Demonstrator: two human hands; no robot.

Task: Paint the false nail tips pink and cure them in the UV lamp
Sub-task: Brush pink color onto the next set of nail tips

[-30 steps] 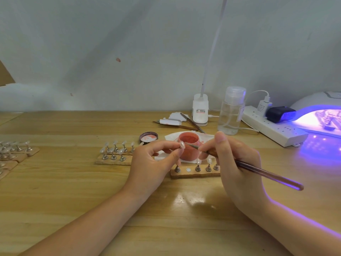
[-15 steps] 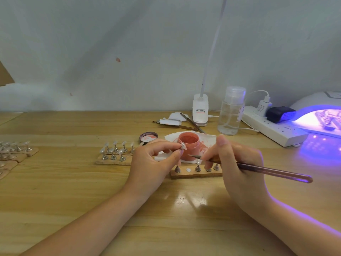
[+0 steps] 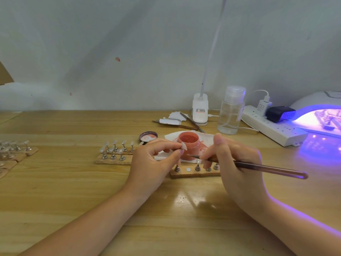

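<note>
My left hand [image 3: 154, 164] pinches a clear false nail tip [image 3: 184, 146] on its small stand, held up in front of the open pink paint jar [image 3: 188, 143]. My right hand [image 3: 238, 167] grips a thin brush [image 3: 267, 168], whose tip points left, just below and right of the nail tip, not touching it. A wooden holder strip [image 3: 194, 172] with several metal stands lies under both hands. Another strip [image 3: 114, 156] with clear tips sits to the left. The UV lamp [image 3: 321, 115] glows purple at the far right, with a strip inside.
The jar lid [image 3: 148, 136] lies left of the jar, which stands on a white tissue [image 3: 169, 137]. At the back are a clear bottle [image 3: 231, 111], a white lamp base [image 3: 200, 109], spare brushes [image 3: 191, 123] and a power strip [image 3: 273, 129]. More holder strips [image 3: 14, 150] lie at the left edge.
The brush tip left the jar rim and dropped lower, and the handle swung flatter to the right. My left hand kept the nail tip almost still.
</note>
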